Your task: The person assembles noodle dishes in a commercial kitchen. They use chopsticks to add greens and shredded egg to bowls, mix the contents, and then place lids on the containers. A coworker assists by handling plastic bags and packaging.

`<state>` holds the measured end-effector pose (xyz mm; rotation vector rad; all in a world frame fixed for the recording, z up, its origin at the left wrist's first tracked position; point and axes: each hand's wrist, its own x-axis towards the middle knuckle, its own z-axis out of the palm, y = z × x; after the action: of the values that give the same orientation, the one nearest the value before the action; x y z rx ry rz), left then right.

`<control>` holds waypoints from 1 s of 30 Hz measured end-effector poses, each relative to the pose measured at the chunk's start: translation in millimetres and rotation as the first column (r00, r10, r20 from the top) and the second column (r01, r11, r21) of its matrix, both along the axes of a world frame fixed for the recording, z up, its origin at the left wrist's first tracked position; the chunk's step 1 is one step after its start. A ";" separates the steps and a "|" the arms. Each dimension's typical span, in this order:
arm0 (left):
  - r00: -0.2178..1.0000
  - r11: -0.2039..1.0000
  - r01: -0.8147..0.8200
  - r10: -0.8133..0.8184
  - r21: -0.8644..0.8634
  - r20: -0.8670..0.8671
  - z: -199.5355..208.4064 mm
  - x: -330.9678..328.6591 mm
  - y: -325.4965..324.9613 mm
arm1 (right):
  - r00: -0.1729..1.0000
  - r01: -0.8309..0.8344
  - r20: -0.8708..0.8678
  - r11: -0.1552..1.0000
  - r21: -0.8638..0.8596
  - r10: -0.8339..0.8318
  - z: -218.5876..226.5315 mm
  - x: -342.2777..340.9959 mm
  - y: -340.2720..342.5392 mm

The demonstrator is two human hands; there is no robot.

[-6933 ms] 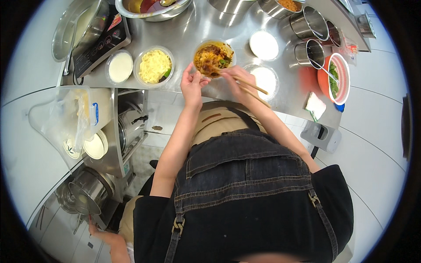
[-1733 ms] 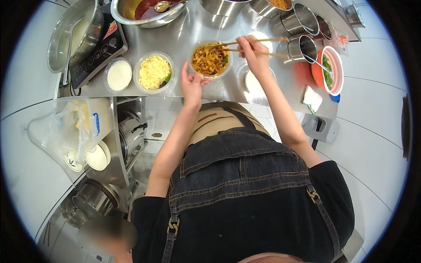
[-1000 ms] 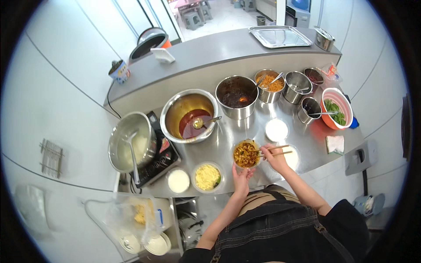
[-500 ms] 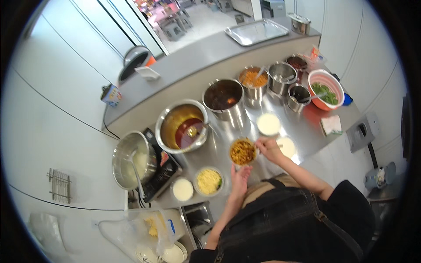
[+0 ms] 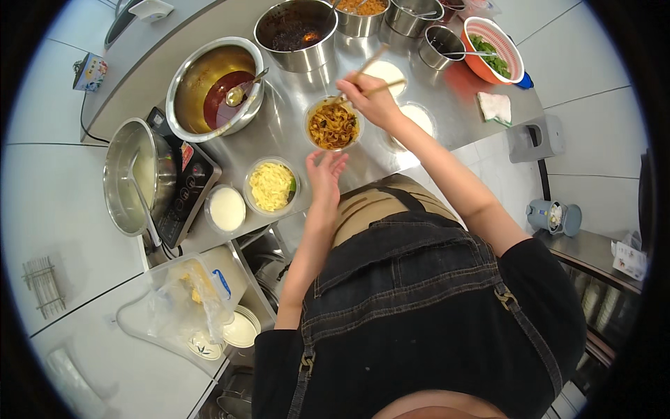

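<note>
My right hand (image 5: 370,101) is closed round a pair of wooden chopsticks (image 5: 371,63), which cross apart above the fingers. Their tips reach the upper side of a clear bowl of brown, sauced noodles (image 5: 333,126). Just below that bowl's near rim is my left hand (image 5: 326,176), fingers apart and holding nothing; I cannot tell if a fingertip touches the rim. To its left stand a bowl of pale yellow noodles with some green (image 5: 270,186) and a lidded white tub (image 5: 227,209). Two more white tubs lie beyond my right hand, one partly behind my forearm.
A steel bowl of red liquid with a ladle (image 5: 222,98) stands at left, beside a pot (image 5: 136,174) on an induction cooker (image 5: 190,192). Steel pots of food (image 5: 296,38) line the back. A red colander of greens (image 5: 492,52) and folded cloth (image 5: 495,107) sit at right.
The view has tilted down, so the counter sits higher and further left in it. My left fingers, earlier at the bowl's rim, are now more spread. The chopsticks show more clearly, splayed apart.
</note>
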<state>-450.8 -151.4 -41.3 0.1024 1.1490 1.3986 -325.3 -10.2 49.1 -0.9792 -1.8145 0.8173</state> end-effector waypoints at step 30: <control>0.974 0.998 0.063 -0.067 0.025 0.215 -14.1 20.4 1.4 | 0.994 0.105 0.016 0.927 -0.359 -0.107 -16.3 25.6 -53.6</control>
<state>-430.4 -150.0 -55.4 0.0000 0.9452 1.3273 -299.7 -63.8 32.8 -1.2954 -1.6218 1.1069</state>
